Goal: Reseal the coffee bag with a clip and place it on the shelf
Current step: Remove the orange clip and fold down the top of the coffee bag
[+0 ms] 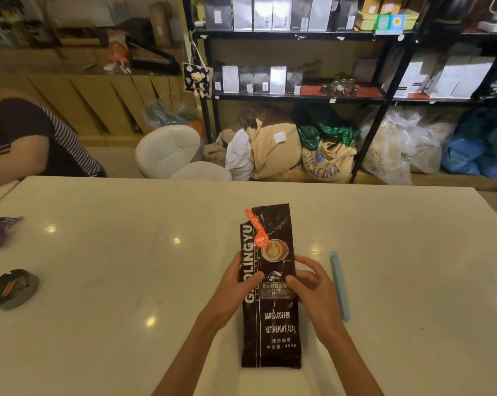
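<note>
We find the coffee bag (270, 287) lying flat on the white table (98, 252), near the front edge and roughly centred. Its long axis runs away from us, with the sealed bottom end nearest and the top end pointing toward the shelf (298, 96) at the far side of the room. The top corner on the left is cut away, and an orange spoon-shaped tag (257, 228) lies across that area; we cannot tell whether the mouth of the bag is open or closed. The blue clip (340, 285) lies on the table just beside the bag on the right, parallel to it and apart from both hands. Our left hand (235, 290) grips the left edge of the bag at mid-length, thumb on the printed face, fingers hidden beneath. Our right hand (313, 284) grips the right edge at the same height, thumb on the face, fingers curled loosely behind. Both forearms enter from the lower edge and converge on the bag. A second person's arm (19, 150) is cut off at the left edge, and a dark ashtray (11, 288) sits well to the left.
</note>
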The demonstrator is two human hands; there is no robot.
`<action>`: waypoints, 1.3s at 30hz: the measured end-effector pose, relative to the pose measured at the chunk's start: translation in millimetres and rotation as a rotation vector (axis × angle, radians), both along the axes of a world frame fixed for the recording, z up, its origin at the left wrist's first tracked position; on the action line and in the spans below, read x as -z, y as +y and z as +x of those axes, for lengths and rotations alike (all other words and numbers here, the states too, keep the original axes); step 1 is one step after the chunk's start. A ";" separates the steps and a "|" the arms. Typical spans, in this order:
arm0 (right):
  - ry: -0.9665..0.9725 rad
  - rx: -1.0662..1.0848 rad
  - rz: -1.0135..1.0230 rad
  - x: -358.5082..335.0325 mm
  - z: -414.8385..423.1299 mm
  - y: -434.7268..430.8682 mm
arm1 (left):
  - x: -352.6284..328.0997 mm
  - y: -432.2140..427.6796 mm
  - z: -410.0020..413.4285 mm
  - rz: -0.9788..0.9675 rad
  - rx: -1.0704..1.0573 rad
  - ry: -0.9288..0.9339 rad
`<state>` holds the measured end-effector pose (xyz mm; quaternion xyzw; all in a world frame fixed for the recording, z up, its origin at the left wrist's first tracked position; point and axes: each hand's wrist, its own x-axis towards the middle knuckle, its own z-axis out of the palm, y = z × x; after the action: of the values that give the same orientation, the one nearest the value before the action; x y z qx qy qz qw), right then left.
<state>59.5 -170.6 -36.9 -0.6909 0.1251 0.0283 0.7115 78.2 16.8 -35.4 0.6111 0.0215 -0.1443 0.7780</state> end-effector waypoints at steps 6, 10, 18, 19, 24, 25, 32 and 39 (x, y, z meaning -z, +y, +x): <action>0.003 0.072 0.035 3.8 1.3 -12.6 | -5.2 -16.2 1.0 0.030 0.003 -0.052; -0.031 0.044 -0.016 1.9 0.3 -15.9 | -15.8 -30.1 3.3 0.130 0.096 -0.091; -0.053 0.077 0.007 -4.5 0.0 -19.2 | -18.4 -20.6 6.6 -0.038 0.077 0.034; -0.050 0.085 0.040 -6.0 -0.5 -20.6 | -21.4 -16.6 7.8 -0.138 0.126 0.072; -0.064 -0.031 0.012 -14.2 4.3 -19.8 | -29.8 -13.5 23.4 0.020 0.055 0.093; -0.074 -0.048 -0.017 -15.5 5.3 -17.8 | -31.0 -13.1 26.9 0.057 0.051 0.071; -0.101 -0.072 -0.113 -20.0 7.2 -12.6 | -46.5 -8.9 43.0 0.317 0.121 -0.146; 0.025 0.026 0.181 -14.1 18.8 -7.4 | -58.1 -21.0 27.9 0.283 -0.031 -0.242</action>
<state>78.3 -178.1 -22.9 -0.6216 0.1397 0.0389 0.7698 106.1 -4.2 22.7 0.7269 -0.0428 -0.0530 0.6834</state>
